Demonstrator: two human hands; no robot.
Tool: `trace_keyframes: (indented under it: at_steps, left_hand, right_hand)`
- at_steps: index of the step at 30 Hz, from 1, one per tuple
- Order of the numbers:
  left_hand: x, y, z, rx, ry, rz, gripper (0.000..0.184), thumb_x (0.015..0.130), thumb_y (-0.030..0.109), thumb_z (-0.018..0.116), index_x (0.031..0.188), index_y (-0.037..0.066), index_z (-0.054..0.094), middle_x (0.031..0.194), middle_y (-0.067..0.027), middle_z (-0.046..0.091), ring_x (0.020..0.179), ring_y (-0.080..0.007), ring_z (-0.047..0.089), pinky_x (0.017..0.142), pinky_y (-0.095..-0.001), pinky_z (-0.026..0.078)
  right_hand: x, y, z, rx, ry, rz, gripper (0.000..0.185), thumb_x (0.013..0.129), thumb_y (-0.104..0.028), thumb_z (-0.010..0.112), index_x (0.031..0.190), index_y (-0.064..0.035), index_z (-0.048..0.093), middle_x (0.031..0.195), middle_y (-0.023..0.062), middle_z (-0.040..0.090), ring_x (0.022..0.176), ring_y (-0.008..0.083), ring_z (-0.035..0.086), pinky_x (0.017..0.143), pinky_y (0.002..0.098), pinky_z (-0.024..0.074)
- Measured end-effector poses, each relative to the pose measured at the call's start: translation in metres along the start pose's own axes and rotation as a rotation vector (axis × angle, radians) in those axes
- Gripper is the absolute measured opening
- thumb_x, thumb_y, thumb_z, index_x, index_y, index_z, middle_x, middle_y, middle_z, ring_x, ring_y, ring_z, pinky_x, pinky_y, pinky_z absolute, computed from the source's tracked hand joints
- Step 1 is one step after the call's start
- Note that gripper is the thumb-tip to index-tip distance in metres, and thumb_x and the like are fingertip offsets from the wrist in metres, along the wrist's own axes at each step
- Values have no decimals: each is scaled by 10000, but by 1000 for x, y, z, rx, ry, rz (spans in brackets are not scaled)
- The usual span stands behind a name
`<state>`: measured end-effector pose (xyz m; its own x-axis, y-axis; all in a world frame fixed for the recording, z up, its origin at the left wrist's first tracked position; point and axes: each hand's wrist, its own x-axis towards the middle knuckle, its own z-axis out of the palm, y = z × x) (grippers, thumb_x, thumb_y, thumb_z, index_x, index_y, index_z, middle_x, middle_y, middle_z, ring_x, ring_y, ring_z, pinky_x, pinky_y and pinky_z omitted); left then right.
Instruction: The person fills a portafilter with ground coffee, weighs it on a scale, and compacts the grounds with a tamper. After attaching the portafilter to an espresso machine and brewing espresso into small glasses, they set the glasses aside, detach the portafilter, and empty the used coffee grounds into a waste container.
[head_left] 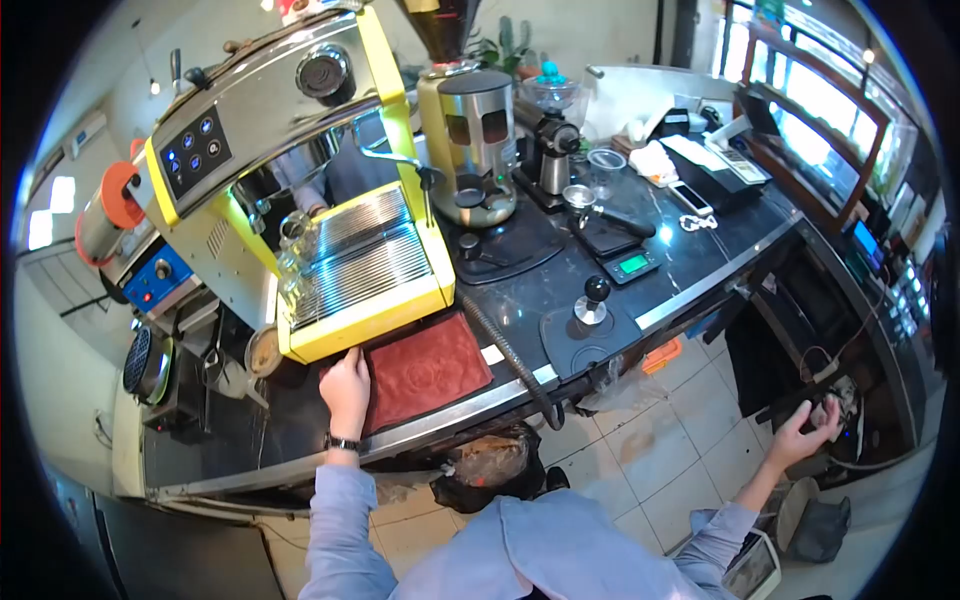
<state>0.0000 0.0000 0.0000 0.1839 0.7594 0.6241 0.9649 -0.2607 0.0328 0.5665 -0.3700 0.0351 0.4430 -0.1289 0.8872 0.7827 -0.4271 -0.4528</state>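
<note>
My left hand (346, 392), with a dark band at the wrist, is at the left edge of a folded red cloth (425, 370). Its fingers are closed on the cloth's edge. The cloth lies flat on the dark counter, in front of a yellow espresso machine (375, 325) with a slatted metal drip tray (365, 260). Away to the right, my right hand (808, 428) hangs over the floor beside a lower shelf. Its fingers are loosely bent and apart, and I make out nothing held in them.
Right of the machine stand a grinder (478, 140), a scale (632, 264) and a portafilter (615, 218). A tamper (592, 303) rests on a black mat (575, 350) by the counter edge. A ribbed hose (510, 360) hangs over that edge, near a black bin bag (490, 465).
</note>
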Motion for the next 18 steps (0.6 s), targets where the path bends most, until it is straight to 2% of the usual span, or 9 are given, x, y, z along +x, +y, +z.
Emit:
trace_keyframes:
  at_steps: [2, 3, 5, 7, 9, 13, 14, 17, 18]
  left_hand:
    - [-3, 26, -24, -62, -40, -107, 265, 868, 236, 596, 1087, 119, 685, 604, -144, 608, 540, -326, 599, 513, -412, 478]
    - [-16, 22, -50, -116, -39, -101, 253, 868, 212, 603, 1091, 123, 681, 588, -132, 600, 508, -301, 588, 482, -396, 458]
    - [-26, 30, -69, -309, -16, -90, 213, 854, 177, 629, 1046, 110, 694, 606, -140, 605, 522, -288, 596, 494, -381, 462]
    - [-42, 32, -68, -563, 79, 0, 139, 846, 160, 649, 951, 90, 707, 615, -139, 606, 523, -264, 598, 505, -355, 463]
    - [-54, 38, -78, -637, -66, -89, 108, 853, 162, 655, 858, 61, 694, 619, -140, 605, 525, -246, 602, 514, -331, 461]
    - [-70, 42, -71, -746, -165, -122, 244, 897, 150, 612, 697, 12, 592, 555, -132, 533, 460, -195, 479, 476, -303, 390]
    - [-69, 52, -70, -850, -79, -125, 233, 915, 121, 569, 716, 6, 536, 538, -105, 470, 468, -156, 401, 463, -306, 342]
    - [-68, 66, -63, -902, -90, -256, 155, 925, 98, 531, 804, 5, 505, 560, -71, 426, 500, -123, 383, 468, -307, 321]
    - [-68, 69, -54, -925, -79, -224, 46, 932, 68, 480, 903, 33, 473, 579, 21, 356, 521, -55, 331, 473, -257, 256]
  right_hand:
    - [-4, -38, 1, -35, -89, -18, 335, 862, -12, 612, 1186, 3, 528, 1169, 126, 563, 1068, 230, 541, 908, 336, 440]
    - [-9, -50, -14, 67, -110, -125, 205, 843, -17, 643, 1041, -4, 592, 1096, 116, 582, 1019, 242, 550, 880, 338, 449]
    - [-25, -71, -19, -27, -223, -100, 82, 810, -27, 684, 849, -14, 612, 1034, 112, 599, 994, 260, 558, 878, 347, 441]
    - [-35, -91, -20, -7, -294, -204, 166, 772, -26, 707, 695, -17, 560, 933, 100, 598, 948, 283, 562, 848, 379, 434]
    - [-49, -104, -20, 33, -390, -264, 146, 776, -17, 680, 706, -13, 553, 906, 110, 584, 932, 301, 552, 842, 388, 427]
    - [-68, -127, -4, 138, -466, -217, 63, 784, 12, 611, 818, -1, 559, 914, 137, 572, 921, 328, 536, 841, 404, 423]
    - [-72, -130, 6, 176, -475, -191, 97, 779, 7, 610, 862, -5, 559, 931, 143, 574, 933, 335, 535, 847, 406, 423]
    - [-72, -141, 46, 266, -525, -125, 210, 759, -24, 627, 957, -18, 559, 985, 152, 578, 970, 344, 533, 863, 414, 422]
    - [-73, -137, 63, 293, -549, -114, 214, 758, -36, 629, 960, -20, 562, 989, 152, 578, 974, 342, 533, 867, 414, 420]
